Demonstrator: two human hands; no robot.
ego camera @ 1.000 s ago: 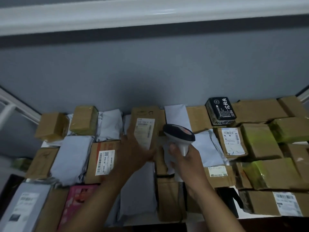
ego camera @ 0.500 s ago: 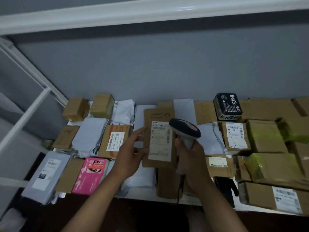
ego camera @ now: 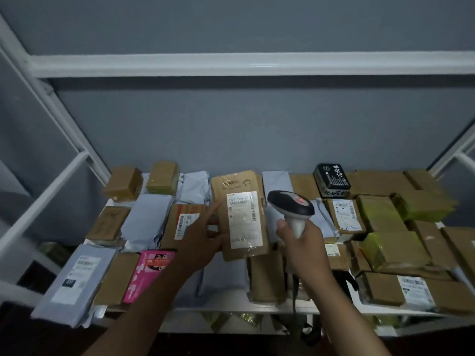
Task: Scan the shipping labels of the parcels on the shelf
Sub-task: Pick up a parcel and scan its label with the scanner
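Note:
My left hand (ego camera: pixel 203 237) holds a flat brown cardboard envelope parcel (ego camera: pixel 237 183) by its left edge, tilted up above the shelf. Its white shipping label (ego camera: pixel 244 219) faces me. My right hand (ego camera: pixel 300 242) grips the white handle of a barcode scanner (ego camera: pixel 291 204). The scanner's dark head sits just right of the label and points left and away from me. Many other parcels cover the white shelf (ego camera: pixel 231 310).
Grey mailer bags (ego camera: pixel 147 222), a pink box (ego camera: pixel 147 273) and brown boxes (ego camera: pixel 123 183) lie left. A black box (ego camera: pixel 331 178), yellow-taped boxes (ego camera: pixel 393 250) and a labelled carton (ego camera: pixel 413 291) lie right. White rack posts (ego camera: pixel 43 201) flank the shelf; a rail (ego camera: pixel 231 65) crosses above.
My left hand lifted the brown envelope off the pile and turned its label toward me. The scanner stays beside it. The view tilted up and pulled back.

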